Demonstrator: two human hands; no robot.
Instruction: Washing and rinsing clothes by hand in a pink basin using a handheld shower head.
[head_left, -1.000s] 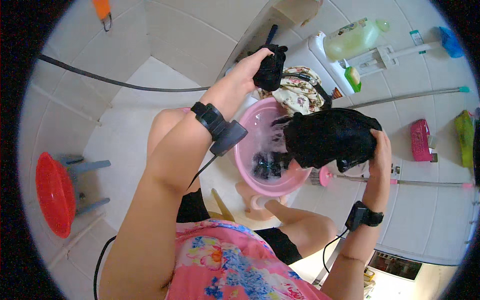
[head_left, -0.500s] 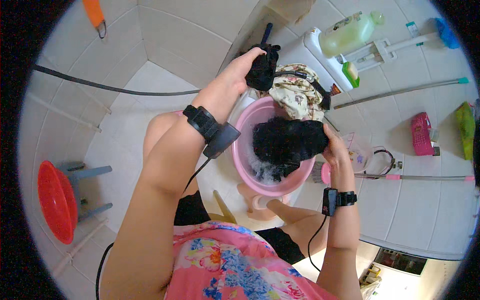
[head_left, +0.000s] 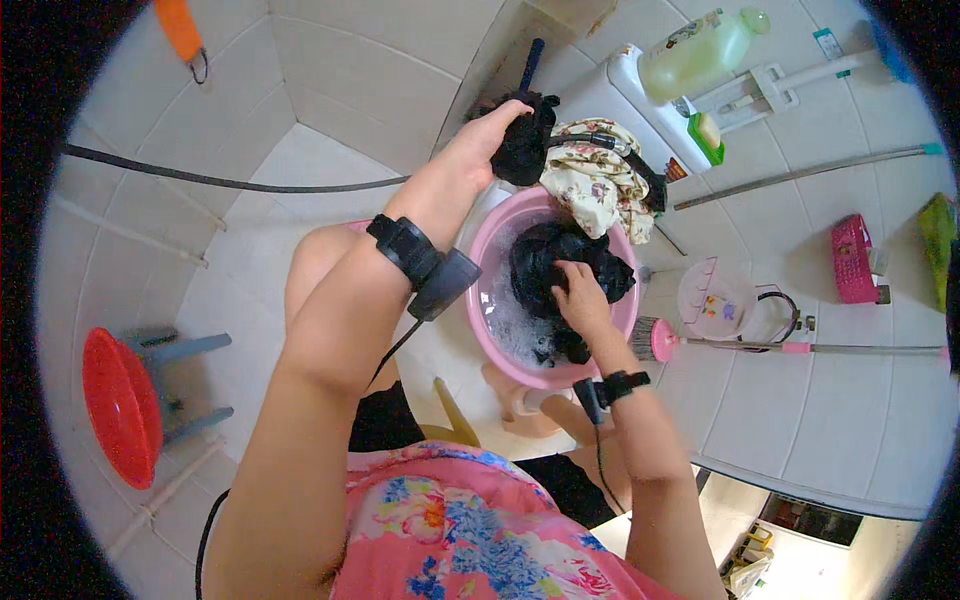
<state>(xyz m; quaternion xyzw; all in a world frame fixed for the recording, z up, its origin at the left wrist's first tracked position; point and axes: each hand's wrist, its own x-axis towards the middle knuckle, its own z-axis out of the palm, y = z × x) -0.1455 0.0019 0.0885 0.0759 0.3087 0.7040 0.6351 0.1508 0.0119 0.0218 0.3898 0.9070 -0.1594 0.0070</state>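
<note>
Item: black cloth (head_left: 550, 265), soft and crumpled, one piece; lay inside the pink basin (head_left: 545, 380), bunched toward the far and right sides, with sudsy water (head_left: 505, 325) showing on the near left.

Item: right hand (head_left: 583, 295); rested on the cloth, fingers partly bent; whether they pinched any fabric could not be told.

Item: left hand (head_left: 490, 142); closed around a black bundle (head_left: 522, 150), far left of the basin, thumb across its top, remaining fingers mostly hidden.

Item: floral cloth (head_left: 590, 195); gathered at the far right, its near edge overhanging the rim.

Item: right wrist device (head_left: 590, 400), with cable; sat just outside the near right rim.

Hazards, as judged: a deeper push by the right hand might have wetted the device; a hard shove might have sent water over the rim; a snag might have pulled the floral cloth in; a loosened left grip might have dropped the bundle.
</note>
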